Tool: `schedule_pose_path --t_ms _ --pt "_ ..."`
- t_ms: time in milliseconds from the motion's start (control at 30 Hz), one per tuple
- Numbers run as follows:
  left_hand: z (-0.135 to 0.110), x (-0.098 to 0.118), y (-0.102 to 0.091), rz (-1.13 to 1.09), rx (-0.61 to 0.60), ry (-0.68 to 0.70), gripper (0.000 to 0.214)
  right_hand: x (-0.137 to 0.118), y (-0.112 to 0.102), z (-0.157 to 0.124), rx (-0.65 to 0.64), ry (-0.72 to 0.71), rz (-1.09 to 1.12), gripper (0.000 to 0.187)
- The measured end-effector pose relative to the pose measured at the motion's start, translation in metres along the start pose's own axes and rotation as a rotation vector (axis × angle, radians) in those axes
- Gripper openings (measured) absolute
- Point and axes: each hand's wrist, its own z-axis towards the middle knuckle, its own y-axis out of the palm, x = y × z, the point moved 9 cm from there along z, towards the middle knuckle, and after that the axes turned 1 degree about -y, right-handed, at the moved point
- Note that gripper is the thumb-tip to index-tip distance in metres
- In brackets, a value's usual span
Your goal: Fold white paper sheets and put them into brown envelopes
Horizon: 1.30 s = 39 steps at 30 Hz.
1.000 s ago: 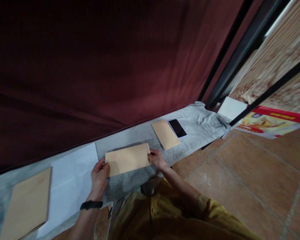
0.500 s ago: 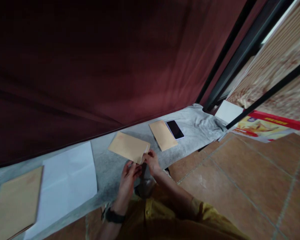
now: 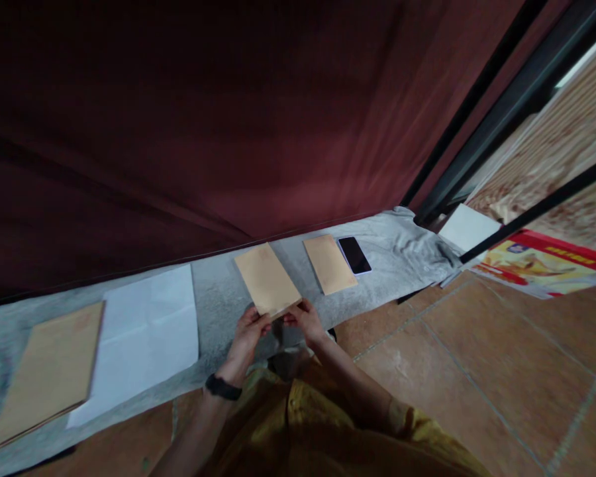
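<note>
A tan envelope (image 3: 267, 279) lies lengthwise away from me on the grey cloth (image 3: 218, 298). My left hand (image 3: 249, 329) and my right hand (image 3: 302, 317) both pinch its near short edge, fingers closed on it. A second tan envelope (image 3: 329, 264) lies just to the right, with a black phone (image 3: 354, 254) beside it. A white sheet of paper (image 3: 144, 331) sits to the left of my hands.
A stack of tan envelopes (image 3: 47, 370) lies at the far left of the cloth. A dark red curtain (image 3: 203, 119) hangs behind. At the right are black metal bars (image 3: 481, 119), a white card (image 3: 469, 228) and a red and yellow box (image 3: 541, 262). Brown floor tiles (image 3: 477, 358) spread to the right.
The envelope has been turned from lying crosswise to pointing away from me. My left hand moved from its left end to the near edge, next to my right hand.
</note>
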Motion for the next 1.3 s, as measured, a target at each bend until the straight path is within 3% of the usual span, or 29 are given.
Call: schedule_pose_path --t_ms 100,200,367,433,567,633,733,800,867,967,1300 --pt "0.002 0.001 -0.017 0.075 0.004 -0.028 0.042 0.0 -0.018 -0.007 -0.003 -0.033 -0.079 0.034" --pt "0.003 -0.002 -0.027 0.119 0.001 -0.045 0.041 -0.026 -0.027 -0.015 -0.051 -0.295 -0.319 0.04" --pt "0.007 -0.007 -0.036 0.192 -0.048 -0.086 0.042 -0.045 0.005 -0.028 -0.321 -0.645 -0.789 0.036" --pt "0.007 -0.007 -0.043 0.216 -0.037 -0.09 0.044 -0.044 0.016 -0.029 -0.364 -0.726 -0.959 0.03" --pt "0.001 -0.008 -0.057 0.272 0.049 -0.035 0.044 -0.04 0.024 -0.027 -0.353 -0.766 -1.097 0.015" --pt "-0.008 -0.003 -0.063 0.407 0.141 0.07 0.041 -0.04 0.026 -0.026 -0.333 -0.766 -1.126 0.014" --pt "-0.031 0.018 -0.056 0.709 0.293 0.408 0.033 -0.041 0.026 -0.025 -0.291 -0.752 -1.14 0.015" --pt "-0.047 0.026 -0.038 0.872 0.277 0.653 0.028 -0.042 0.026 -0.024 -0.274 -0.74 -1.135 0.015" --pt "-0.053 0.024 -0.02 0.984 0.2 0.803 0.025 -0.042 0.026 -0.024 -0.261 -0.732 -1.124 0.014" --pt "-0.048 0.019 -0.011 1.058 0.168 0.85 0.021 -0.04 0.025 -0.023 -0.239 -0.718 -1.098 0.014" --pt "-0.034 0.027 -0.012 1.123 0.21 0.812 0.013 -0.039 0.023 -0.023 -0.153 -0.715 -1.052 0.012"
